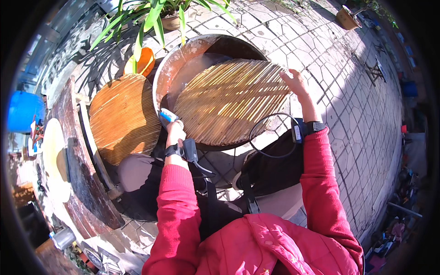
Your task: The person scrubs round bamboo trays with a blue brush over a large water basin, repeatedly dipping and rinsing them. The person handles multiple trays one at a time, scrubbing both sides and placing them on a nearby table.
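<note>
A large round metal basin (158, 86) with water in it stands on the paving before me. A round mat of thin plant stalks (230, 99) lies tilted across the basin, partly inside it. My left hand (176, 132) is closed around a scrubbing brush (168, 115) with a blue and white head, at the basin's near left rim. My right hand (296, 82) is at the mat's right edge, fingers spread and fingertips at the rim; whether the thumb is under it is hidden. A second round stalk mat (123, 117), browner, leans left of the basin.
Behind the second mat is an orange plastic bowl (147, 62). A wooden bench (86, 185) stands at left, with a pale round board (56, 158) beside it. Potted plants (170, 23) stand beyond the basin; a blue barrel (25, 111) is far left. A cable (252, 137) loops near my right wrist.
</note>
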`<state>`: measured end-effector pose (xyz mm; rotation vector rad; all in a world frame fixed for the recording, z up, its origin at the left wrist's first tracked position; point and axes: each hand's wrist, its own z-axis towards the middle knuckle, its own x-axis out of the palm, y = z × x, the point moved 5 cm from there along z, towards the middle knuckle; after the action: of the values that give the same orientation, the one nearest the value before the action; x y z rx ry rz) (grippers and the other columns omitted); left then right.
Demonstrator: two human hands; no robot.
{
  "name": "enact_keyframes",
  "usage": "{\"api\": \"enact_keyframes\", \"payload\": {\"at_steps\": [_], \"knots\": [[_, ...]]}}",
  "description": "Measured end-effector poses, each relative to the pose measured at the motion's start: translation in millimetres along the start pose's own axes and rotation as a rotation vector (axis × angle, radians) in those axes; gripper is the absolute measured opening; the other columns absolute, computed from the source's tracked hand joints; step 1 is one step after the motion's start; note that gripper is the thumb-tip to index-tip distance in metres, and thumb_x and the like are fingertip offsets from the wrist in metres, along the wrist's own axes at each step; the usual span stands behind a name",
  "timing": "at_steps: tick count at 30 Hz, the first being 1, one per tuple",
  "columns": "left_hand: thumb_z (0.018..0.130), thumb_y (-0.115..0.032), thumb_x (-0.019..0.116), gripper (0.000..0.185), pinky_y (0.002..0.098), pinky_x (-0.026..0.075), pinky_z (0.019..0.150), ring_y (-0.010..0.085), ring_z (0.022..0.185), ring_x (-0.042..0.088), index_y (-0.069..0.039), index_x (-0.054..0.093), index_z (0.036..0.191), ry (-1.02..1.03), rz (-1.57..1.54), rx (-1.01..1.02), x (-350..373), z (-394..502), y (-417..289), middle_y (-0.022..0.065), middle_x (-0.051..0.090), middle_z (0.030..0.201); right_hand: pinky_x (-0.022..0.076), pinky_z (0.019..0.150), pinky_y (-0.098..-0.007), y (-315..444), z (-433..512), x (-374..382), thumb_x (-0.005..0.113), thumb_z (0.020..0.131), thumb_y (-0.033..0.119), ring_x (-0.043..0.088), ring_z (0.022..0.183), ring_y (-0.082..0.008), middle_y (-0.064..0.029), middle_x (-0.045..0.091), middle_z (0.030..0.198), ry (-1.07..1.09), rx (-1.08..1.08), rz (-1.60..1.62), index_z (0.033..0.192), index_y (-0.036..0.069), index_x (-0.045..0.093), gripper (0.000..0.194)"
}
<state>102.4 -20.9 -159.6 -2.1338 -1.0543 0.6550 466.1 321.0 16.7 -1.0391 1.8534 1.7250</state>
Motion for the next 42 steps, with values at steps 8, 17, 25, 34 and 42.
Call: {"api": "enact_keyframes", "payload": {"at_steps": [8, 17, 25, 34, 42], "knots": [[0.087, -0.012, 0.059, 0.021, 0.0342, 0.041, 0.047, 0.0187, 0.059, 0.055, -0.009, 0.053, 0.107, -0.113, -0.376, -0.206, -4.6, -58.4, -16.8, 0.0065, 0.059, 0.085, 0.0523, 0.064, -0.0364, 115.2, -170.0, 12.8, 0.065, 0.09, 0.037, 0.067, 0.063, -0.0269, -0.0136, 0.064, 0.062, 0.173, -0.346, -0.134, 0.075, 0.0, 0.069, 0.04], [0.09, 0.001, 0.045, 0.041, 0.05, 0.063, 0.072, 0.0285, 0.095, 0.061, -0.005, 0.042, 0.13, 0.183, -0.577, -0.066, 57.1, -168.3, -81.0, 0.017, 0.051, 0.118, 0.0478, 0.095, -0.0401, 89.4, -238.4, 86.0, 0.061, 0.086, 0.067, 0.06, 0.116, -0.0323, -0.023, 0.062, 0.122, 0.514, -0.059, 0.52, 0.139, -0.001, 0.041, 0.089], [0.099, -0.022, 0.05, 0.032, 0.0346, 0.061, 0.058, 0.0302, 0.068, 0.07, -0.001, 0.037, 0.119, 0.786, 0.082, 0.078, 49.1, -218.5, -86.3, 0.0269, 0.065, 0.091, 0.0555, 0.081, -0.0527, 34.1, -195.1, 126.0, 0.052, 0.086, -0.005, 0.064, 0.096, -0.0318, -0.0159, 0.06, 0.113, -0.006, 0.484, 1.117, 0.121, 0.0, 0.051, 0.035], [0.095, -0.015, 0.045, 0.024, 0.0361, 0.061, 0.063, 0.0273, 0.071, 0.068, -0.001, 0.042, 0.113, 0.419, -0.064, 0.091, 9.8, -130.5, -96.1, 0.0168, 0.062, 0.087, 0.0558, 0.068, -0.0396, 8.6, -124.3, 49.3, 0.063, 0.085, 0.007, 0.064, 0.087, -0.0232, -0.0109, 0.061, 0.101, 0.343, 0.264, 0.84, 0.113, 0.001, 0.053, 0.031], [0.093, -0.029, 0.058, 0.017, 0.0313, 0.041, 0.039, 0.0196, 0.048, 0.056, -0.015, 0.057, 0.083, 0.487, -0.18, 0.05, 41.3, 11.1, -24.2, 0.001, 0.055, 0.06, 0.0534, 0.076, -0.0435, -13.2, -85.3, 52.3, 0.076, 0.087, 0.024, 0.063, 0.087, -0.0215, -0.0053, 0.065, 0.101, 0.38, 0.409, 0.705, 0.123, 0.011, 0.052, 0.045]]}}
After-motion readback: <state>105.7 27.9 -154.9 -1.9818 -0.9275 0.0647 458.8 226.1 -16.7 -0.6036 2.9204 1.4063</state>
